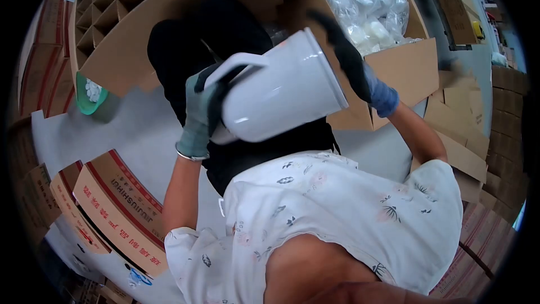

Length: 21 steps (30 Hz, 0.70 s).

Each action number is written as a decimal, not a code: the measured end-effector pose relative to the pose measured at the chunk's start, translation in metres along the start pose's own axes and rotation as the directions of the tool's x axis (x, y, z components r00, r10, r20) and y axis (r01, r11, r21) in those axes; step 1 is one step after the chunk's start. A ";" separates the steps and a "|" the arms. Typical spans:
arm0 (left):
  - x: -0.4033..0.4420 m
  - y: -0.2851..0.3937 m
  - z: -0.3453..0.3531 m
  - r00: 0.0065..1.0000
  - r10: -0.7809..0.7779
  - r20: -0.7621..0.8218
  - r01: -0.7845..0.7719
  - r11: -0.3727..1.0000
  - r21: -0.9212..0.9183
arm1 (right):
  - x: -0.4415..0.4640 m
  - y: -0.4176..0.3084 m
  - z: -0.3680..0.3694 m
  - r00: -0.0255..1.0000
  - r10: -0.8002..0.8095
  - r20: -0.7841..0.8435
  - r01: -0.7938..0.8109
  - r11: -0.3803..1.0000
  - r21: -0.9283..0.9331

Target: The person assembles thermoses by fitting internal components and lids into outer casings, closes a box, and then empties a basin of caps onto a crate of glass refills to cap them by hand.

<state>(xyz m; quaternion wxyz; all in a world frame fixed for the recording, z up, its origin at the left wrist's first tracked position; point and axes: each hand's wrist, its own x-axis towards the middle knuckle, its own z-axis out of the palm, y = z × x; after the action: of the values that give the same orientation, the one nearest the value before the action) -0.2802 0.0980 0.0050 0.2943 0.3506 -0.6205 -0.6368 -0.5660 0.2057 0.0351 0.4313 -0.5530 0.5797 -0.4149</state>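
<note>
A white jug-shaped vessel (281, 90) with a side handle lies tilted above my lap, its wide rim toward the right. My left hand (205, 107), in a grey-green and dark glove, is closed on it at the handle side. Beside the rim, my right hand (351, 65) wears a dark glove with a blue cuff; its fingers are stretched out and somewhat blurred. Whether the right palm touches the rim cannot be made out.
An open carton (408, 70) with plastic-wrapped items (368, 3) stands at the upper right. A divided carton (174, 28) is at the upper left, beside a green scoop (84, 104) with white pieces. Printed cartons (115, 208) lie lower left; flattened cardboard (458, 135) lies right.
</note>
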 end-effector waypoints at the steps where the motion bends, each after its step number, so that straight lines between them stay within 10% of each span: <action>1: 0.003 -0.018 -0.002 0.992 0.108 -0.065 -0.093 0.976 0.199 | 0.006 -0.007 -0.003 0.986 -0.168 -0.003 0.167 0.981 -0.097; 3: 0.008 -0.021 0.001 0.973 0.190 -0.130 -0.142 0.940 0.310 | 0.009 -0.026 0.002 0.865 -0.483 0.137 0.499 0.856 -0.136; 5: 0.015 0.031 0.013 0.987 0.154 -0.055 -0.151 0.987 0.047 | 0.009 -0.003 0.018 0.964 -0.202 -0.171 0.225 0.966 0.130; 7: 0.019 0.047 0.030 0.788 0.607 0.098 -0.525 0.582 0.621 | 0.013 0.025 0.016 0.953 -0.231 -0.196 0.234 0.972 -0.009; 11: 0.029 0.037 0.009 0.904 0.427 0.031 -0.414 0.853 0.317 | 0.014 0.005 0.008 0.989 -0.072 -0.127 0.091 0.984 0.151; 13: 0.038 0.032 -0.014 0.823 0.527 0.212 -0.533 0.589 0.608 | 0.019 -0.023 -0.012 0.986 -0.165 0.026 0.161 0.979 0.125; 14: 0.033 0.027 -0.021 0.780 0.550 0.298 -0.541 0.353 0.763 | 0.029 -0.038 -0.021 0.883 -0.453 0.123 0.466 0.877 -0.116; 16: 0.036 -0.008 -0.020 0.996 0.060 0.064 -0.077 0.945 0.319 | 0.045 -0.069 -0.024 0.629 -0.678 0.381 0.775 0.584 -0.241; 17: 0.032 -0.014 -0.021 0.978 0.189 0.088 -0.208 0.843 0.495 | 0.046 -0.079 -0.016 0.564 -0.689 0.455 0.816 0.549 -0.179; 18: 0.029 -0.009 -0.018 0.943 0.316 0.109 -0.307 0.691 0.654 | 0.050 -0.072 -0.016 0.599 -0.683 0.418 0.792 0.581 -0.186; 19: 0.034 -0.012 -0.011 0.952 0.170 -0.254 -0.035 0.888 0.459 | 0.044 -0.043 -0.008 0.804 -0.573 0.160 0.593 0.795 -0.127; 21: 0.044 0.046 0.008 0.952 0.307 -0.013 -0.294 0.923 0.250 | 0.041 -0.010 0.017 0.989 0.076 -0.129 0.018 0.795 0.606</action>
<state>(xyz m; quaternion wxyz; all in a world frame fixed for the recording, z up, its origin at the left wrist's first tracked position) -0.3149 0.0640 0.0467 0.3586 0.3013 -0.7329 -0.4934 -0.5479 0.1639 0.0378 0.5478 -0.3450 0.4550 -0.6114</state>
